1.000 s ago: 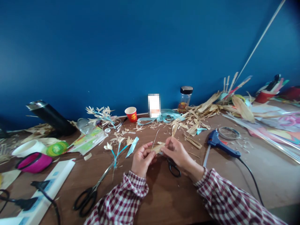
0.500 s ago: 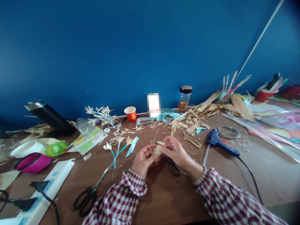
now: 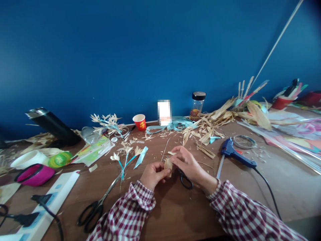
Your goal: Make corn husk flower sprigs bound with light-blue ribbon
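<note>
Blue wall (image 3: 125,60) behind tabletop (image 3: 185,211). Husk strip (image 3: 168,164) is pinched by L hand (image 3: 153,174) btwn front & back edges, swung from crosswise toward back edge vs. 1 s ago; R hand (image 3: 188,165) fingers bent beside it, grip unclear. Nearby scissors (image 3: 190,187) part-hidden.

Near the brown worktop's (image 3: 291,189) front right corner, room is showing; a blue plastic glue gun (image 3: 237,156) is blocking left.

husk strip (image 3: 168,165): tan | sleeves (image 3: 125,214): maroon-white check | glue gun (image 3: 238,156): blue
</note>
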### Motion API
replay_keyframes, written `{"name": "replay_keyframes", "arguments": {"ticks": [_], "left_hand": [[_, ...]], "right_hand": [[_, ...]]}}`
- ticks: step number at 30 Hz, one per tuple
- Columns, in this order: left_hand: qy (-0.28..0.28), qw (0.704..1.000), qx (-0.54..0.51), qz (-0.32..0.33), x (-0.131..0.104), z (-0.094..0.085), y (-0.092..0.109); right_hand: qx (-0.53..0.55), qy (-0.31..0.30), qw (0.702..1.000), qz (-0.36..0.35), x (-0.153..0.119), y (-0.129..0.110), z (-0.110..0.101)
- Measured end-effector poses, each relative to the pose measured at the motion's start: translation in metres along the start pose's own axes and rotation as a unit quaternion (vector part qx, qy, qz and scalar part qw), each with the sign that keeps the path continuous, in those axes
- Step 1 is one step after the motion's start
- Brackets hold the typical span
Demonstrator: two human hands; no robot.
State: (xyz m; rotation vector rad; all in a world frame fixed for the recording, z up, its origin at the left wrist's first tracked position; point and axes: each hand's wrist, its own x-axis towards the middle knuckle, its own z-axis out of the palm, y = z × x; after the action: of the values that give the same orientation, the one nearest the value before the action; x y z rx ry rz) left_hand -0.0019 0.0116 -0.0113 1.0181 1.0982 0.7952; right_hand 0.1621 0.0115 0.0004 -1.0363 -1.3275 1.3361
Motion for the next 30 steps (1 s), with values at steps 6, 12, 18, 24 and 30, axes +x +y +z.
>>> {"name": "replay_keyframes", "arguments": {"ticks": [6, 12, 18, 24, 30], "left_hand": [[0.011, 1.000, -0.003, 0.006, -0.001, 0.004, 0.000], [-0.030, 0.999, 0.034, 0.022, -0.002, 0.006, 0.002], [-0.012, 0.998, 0.045, 0.036, -0.004, 0.008, 0.002], [0.051, 0.995, -0.048, 0.071, 0.001, 0.002, 0.001], [0.126, 0.971, -0.195, 0.053, 0.008, -0.003, 0.003]], "right_hand": [[-0.009, -0.011, 1.000, 0.016, 0.001, 0.001, -0.002], [-0.042, -0.002, 0.999, -0.004, -0.001, 0.000, 0.000], [-0.121, 0.063, 0.990, -0.037, 0.001, -0.008, -0.002], [-0.537, 0.002, 0.841, -0.071, -0.032, -0.031, -0.019], [-0.681, -0.056, 0.728, -0.048, -0.051, -0.036, -0.022]]}}
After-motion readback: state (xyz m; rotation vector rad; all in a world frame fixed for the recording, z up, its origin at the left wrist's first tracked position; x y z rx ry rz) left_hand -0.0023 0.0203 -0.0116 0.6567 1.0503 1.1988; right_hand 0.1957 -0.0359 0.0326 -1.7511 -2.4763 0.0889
